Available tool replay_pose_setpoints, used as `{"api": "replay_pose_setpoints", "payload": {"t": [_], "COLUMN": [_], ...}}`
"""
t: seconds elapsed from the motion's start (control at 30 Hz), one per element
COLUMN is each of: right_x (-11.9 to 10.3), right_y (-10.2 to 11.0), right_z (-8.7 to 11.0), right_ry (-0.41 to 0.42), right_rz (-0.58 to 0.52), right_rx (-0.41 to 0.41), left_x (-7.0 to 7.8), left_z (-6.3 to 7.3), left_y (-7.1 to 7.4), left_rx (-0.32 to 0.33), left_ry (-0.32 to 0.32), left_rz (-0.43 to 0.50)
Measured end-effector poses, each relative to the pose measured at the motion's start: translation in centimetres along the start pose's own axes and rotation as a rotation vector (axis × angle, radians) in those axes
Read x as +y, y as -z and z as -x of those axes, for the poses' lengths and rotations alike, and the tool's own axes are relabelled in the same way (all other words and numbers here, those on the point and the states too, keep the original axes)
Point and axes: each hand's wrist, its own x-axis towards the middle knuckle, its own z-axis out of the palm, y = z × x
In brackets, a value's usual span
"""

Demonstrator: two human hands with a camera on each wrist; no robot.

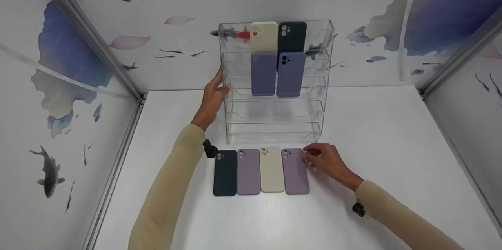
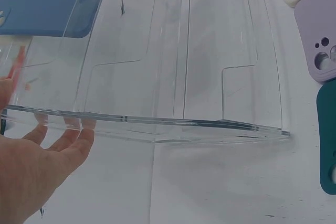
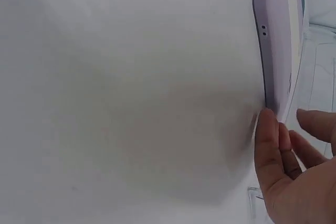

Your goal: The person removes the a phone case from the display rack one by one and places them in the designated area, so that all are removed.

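My left hand (image 1: 212,99) grips the left side of a clear acrylic tiered rack (image 1: 274,138), thumb toward the front and fingers around the side panel. On the tabletop just before the rack, my right hand (image 1: 327,162) touches the upper right corner of the rightmost purple phone case (image 1: 297,175). In the right wrist view the fingertips (image 3: 266,116) meet that case's side edge, while another finger stands apart from it. Left of this case lie a cream phone case (image 1: 272,173), another purple phone case (image 1: 248,175) and a dark green phone case (image 1: 225,175), side by side.
In the rack's upper tiers stand a cream case (image 1: 264,38), a dark green case (image 1: 292,38) and two violet cases, the left one (image 1: 263,75) beside the right one (image 1: 290,77). Behind the white table (image 1: 176,105) rises a patterned wall (image 1: 188,54); more panels flank both sides.
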Motion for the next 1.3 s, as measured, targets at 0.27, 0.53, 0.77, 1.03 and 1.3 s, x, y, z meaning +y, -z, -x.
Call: {"api": "replay_pose_setpoints", "payload": {"t": [0.27, 0.53, 0.77, 1.03, 1.3], "right_x": [-1.1, -2.8, -4.1, -6.1, -9.5], "right_y": [2.4, 4.8, 7.1, 9.4, 10.9], "right_z": [-0.3, -1.1, -1.8, -3.3, -4.7], "right_ry": [0.164, 0.277, 0.403, 0.522, 0.573], "right_rz": [0.028, 0.066, 0.086, 0.160, 0.217], "right_rx": [0.005, 0.014, -0.017, 0.017, -0.046], "left_x": [0.0, -0.2, -0.1, 0.0, 0.1], "left_z": [0.0, -0.1, 0.0, 0.0, 0.1], "left_y": [0.0, -0.1, -0.1, -0.1, -0.1], "left_rx": [-0.004, -0.002, -0.002, -0.008, 0.004], "left_ry": [0.003, -0.012, -0.006, -0.012, 0.003], "left_rz": [0.007, 0.009, -0.015, 0.006, -0.004]}}
